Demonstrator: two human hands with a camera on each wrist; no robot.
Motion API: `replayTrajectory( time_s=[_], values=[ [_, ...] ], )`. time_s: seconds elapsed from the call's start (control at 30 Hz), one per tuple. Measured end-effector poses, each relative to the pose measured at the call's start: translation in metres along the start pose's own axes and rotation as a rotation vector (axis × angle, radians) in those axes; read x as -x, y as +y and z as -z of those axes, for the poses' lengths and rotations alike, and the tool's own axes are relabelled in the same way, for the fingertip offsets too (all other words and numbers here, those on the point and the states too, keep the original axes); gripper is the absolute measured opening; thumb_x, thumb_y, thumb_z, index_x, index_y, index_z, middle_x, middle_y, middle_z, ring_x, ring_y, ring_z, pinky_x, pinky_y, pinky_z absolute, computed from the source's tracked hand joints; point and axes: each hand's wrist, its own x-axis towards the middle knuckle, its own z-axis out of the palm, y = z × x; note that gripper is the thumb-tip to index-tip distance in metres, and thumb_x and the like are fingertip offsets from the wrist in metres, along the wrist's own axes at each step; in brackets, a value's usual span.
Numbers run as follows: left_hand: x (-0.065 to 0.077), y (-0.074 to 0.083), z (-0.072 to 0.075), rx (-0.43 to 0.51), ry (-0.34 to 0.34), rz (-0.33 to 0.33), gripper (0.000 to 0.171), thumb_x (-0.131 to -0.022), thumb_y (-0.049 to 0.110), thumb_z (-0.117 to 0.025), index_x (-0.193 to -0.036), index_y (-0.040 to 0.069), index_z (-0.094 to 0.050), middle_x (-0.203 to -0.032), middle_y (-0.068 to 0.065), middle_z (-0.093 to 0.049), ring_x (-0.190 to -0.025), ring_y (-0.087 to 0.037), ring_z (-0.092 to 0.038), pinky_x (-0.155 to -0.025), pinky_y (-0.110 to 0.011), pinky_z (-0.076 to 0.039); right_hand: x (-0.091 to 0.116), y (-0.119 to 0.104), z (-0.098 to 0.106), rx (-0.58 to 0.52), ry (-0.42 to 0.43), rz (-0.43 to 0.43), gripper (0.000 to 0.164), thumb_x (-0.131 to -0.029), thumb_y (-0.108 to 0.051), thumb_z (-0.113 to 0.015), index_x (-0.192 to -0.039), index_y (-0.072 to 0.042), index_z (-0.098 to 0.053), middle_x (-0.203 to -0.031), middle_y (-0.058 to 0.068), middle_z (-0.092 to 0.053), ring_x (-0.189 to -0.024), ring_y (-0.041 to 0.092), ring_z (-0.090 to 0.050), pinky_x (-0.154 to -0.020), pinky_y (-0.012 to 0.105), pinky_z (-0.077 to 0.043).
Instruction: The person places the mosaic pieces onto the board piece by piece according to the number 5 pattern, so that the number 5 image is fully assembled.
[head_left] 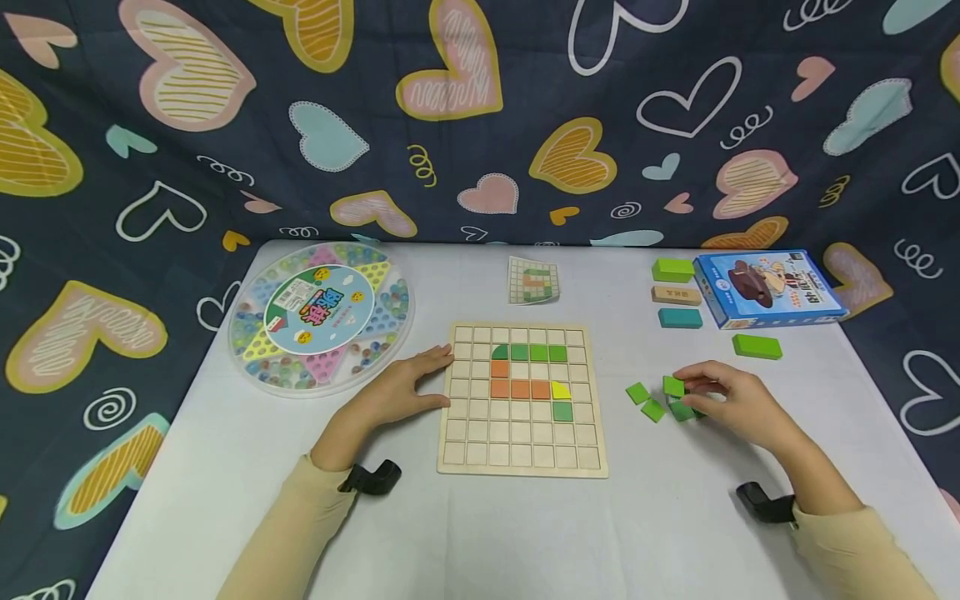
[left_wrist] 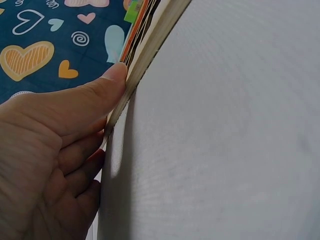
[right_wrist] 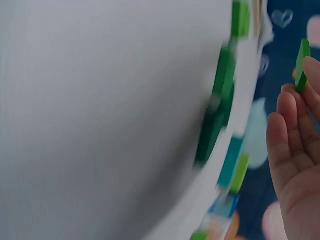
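My right hand [head_left: 738, 404] pinches a light green square tile [head_left: 672, 387] between thumb and finger; in the right wrist view this tile [right_wrist: 302, 65] stands on edge above the table. Below it, a dark green tile [head_left: 681, 410] lies partly covered by the hand. Two loose green tiles [head_left: 637, 393] lie just left. The wooden grid board [head_left: 521, 458] holds several green and orange tiles and one yellow tile [head_left: 560, 390]. My left hand [head_left: 397, 390] touches the board's left edge with thumb and fingertips; in the left wrist view the thumb [left_wrist: 100, 92] rests against the rim.
A small card with a printed grid pattern [head_left: 534, 281] lies behind the board. At left is a round marble game box [head_left: 322, 317]. A blue box [head_left: 768, 289] stands back right, beside green blocks [head_left: 757, 347], a wooden block [head_left: 676, 295] and a teal block [head_left: 680, 318].
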Motion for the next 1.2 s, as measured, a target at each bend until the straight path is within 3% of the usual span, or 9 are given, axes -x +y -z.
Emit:
replayTrajectory(
  time_s=[0.17,0.3,0.43,0.67,0.9,1.2],
  values=[
    [0.000,0.001,0.000,-0.001,-0.002,-0.005,0.069,-0.081,0.032,-0.074,-0.138,0.004,-0.048,-0.150,-0.009,-0.037,-0.140,-0.027,-0.033,-0.114,-0.043,-0.030,0.002,-0.024,-0.020,-0.004,0.020,0.083,0.027,-0.082,-0.008,-0.073,-0.108,-0.011,-0.067,-0.103,0.001,-0.067,-0.088,0.003,-0.063,-0.078,0.014,-0.053],
    [0.000,0.001,0.000,0.002,-0.004,-0.002,0.069,-0.081,0.032,-0.074,-0.138,0.004,-0.048,-0.150,-0.008,-0.037,-0.140,-0.027,-0.033,-0.114,-0.043,-0.030,0.003,-0.042,-0.036,-0.015,0.012,0.106,0.026,-0.081,-0.011,-0.074,-0.106,-0.014,-0.068,-0.102,-0.002,-0.067,-0.087,0.010,-0.064,-0.076,0.027,-0.056],
    [0.000,0.001,0.000,0.001,-0.008,0.011,0.069,-0.081,0.033,-0.074,-0.139,0.005,-0.048,-0.151,-0.008,-0.036,-0.140,-0.027,-0.033,-0.114,-0.044,-0.030,0.002,-0.056,-0.050,-0.034,-0.014,0.133,0.026,-0.081,-0.011,-0.074,-0.106,-0.017,-0.068,-0.102,-0.005,-0.067,-0.088,0.016,-0.065,-0.075,0.032,-0.056],
    [-0.001,0.000,0.001,0.005,-0.014,0.030,0.069,-0.082,0.033,-0.074,-0.139,0.006,-0.047,-0.151,-0.006,-0.036,-0.141,-0.024,-0.032,-0.115,-0.041,-0.029,-0.005,-0.074,-0.072,-0.044,-0.081,0.127,0.029,-0.080,-0.012,-0.076,-0.107,-0.018,-0.068,-0.105,-0.008,-0.066,-0.092,0.008,-0.062,-0.079,0.028,-0.055],
    [-0.001,-0.002,0.000,0.004,-0.022,0.035,0.069,-0.082,0.033,-0.074,-0.139,0.005,-0.047,-0.151,-0.007,-0.035,-0.141,-0.025,-0.031,-0.115,-0.042,-0.028,-0.012,-0.084,-0.086,-0.030,-0.163,0.155,0.026,-0.081,-0.011,-0.074,-0.106,-0.015,-0.068,-0.105,-0.006,-0.065,-0.090,0.008,-0.059,-0.077,0.025,-0.053],
    [-0.001,-0.001,0.001,0.004,-0.021,0.034,0.069,-0.082,0.033,-0.074,-0.139,0.005,-0.047,-0.151,-0.007,-0.035,-0.141,-0.025,-0.031,-0.115,-0.042,-0.028,-0.018,-0.097,-0.095,0.113,-0.207,0.195,0.024,-0.082,-0.011,-0.072,-0.105,-0.011,-0.068,-0.099,-0.005,-0.063,-0.080,0.005,-0.053,-0.068,0.021,-0.049]
  ],
)
